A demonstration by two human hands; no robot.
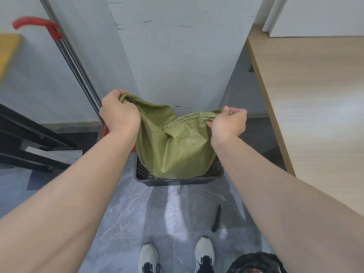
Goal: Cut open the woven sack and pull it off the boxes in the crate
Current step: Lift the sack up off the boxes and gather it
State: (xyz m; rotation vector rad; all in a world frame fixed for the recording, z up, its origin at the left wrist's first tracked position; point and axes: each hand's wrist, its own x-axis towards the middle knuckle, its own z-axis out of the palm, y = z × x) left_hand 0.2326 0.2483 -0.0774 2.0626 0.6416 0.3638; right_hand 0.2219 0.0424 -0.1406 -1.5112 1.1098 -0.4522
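Left hand [118, 113], right hand [228, 121]: grip clamped on sack [177, 150] in crate [177, 181]; grey marble floor [137, 213], wooden counter [315, 95].

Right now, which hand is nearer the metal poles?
Left. Left hand, gripping the green sack, is right beside the metal poles; right hand grips the stitched edge, across the sack from them.

Head-worn camera looks steeply down at the crate [177, 182] ahead.
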